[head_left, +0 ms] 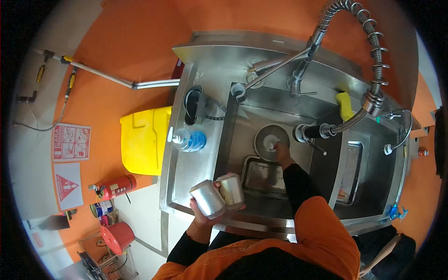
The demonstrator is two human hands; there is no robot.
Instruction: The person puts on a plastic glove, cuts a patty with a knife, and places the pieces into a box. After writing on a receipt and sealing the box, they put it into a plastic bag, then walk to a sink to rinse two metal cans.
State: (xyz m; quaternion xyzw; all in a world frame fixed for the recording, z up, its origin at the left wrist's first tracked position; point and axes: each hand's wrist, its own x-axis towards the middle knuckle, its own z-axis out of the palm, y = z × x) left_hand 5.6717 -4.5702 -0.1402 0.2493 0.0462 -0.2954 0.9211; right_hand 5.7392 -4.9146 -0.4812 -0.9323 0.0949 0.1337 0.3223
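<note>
My left hand [199,215] is closed around two silver metal canisters at the sink's front left edge. One shiny canister [208,199] is tilted nearer the palm. The other canister [230,191] leans beside it, with my fingers between them. My right hand [283,154] reaches down into the left basin over a round metal bowl [262,145]. Its fingers are pinched together at a small whitish thing [271,142] inside the bowl, too small to name. Below the bowl, a rectangular metal tray [263,175] lies on the basin floor.
A spring-hose faucet [375,60] arches over the sink, its spray head [305,133] hanging right of the bowl. A blue soap pump bottle [192,140] and a dark container [192,105] stand on the left drainboard. A yellow sponge [345,106] rests at the back. Another person's arm [382,254] shows lower right.
</note>
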